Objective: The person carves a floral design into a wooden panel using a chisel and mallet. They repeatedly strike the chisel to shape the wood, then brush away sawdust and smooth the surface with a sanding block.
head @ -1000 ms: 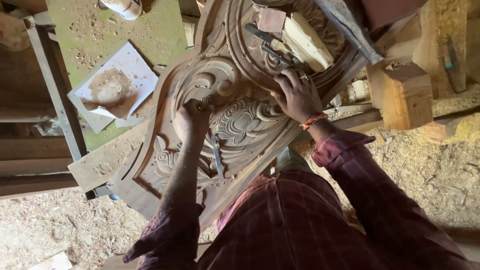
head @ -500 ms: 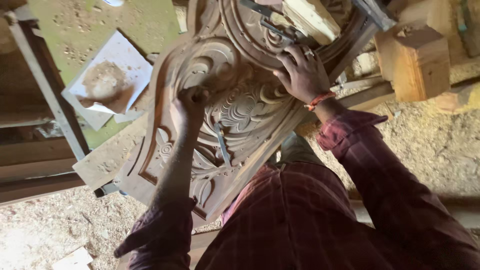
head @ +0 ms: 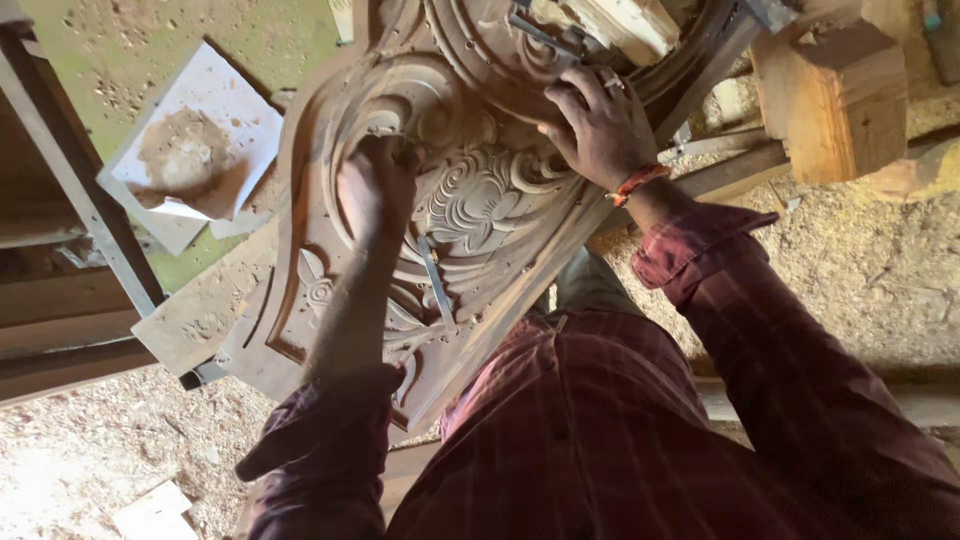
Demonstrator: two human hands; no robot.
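Two hands rest on the carved wooden panel (head: 480, 210): left hand (head: 375, 185) with fingers curled together, right hand (head: 600, 125) with fingers spread apart.

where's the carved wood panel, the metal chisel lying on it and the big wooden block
carved wood panel (head: 480, 205): head view, on the flower carving at its middle.
metal chisel (head: 437, 285): head view, midway along its shaft, lying on the panel.
wooden block (head: 835, 95): head view, on its lit front face, upper right.
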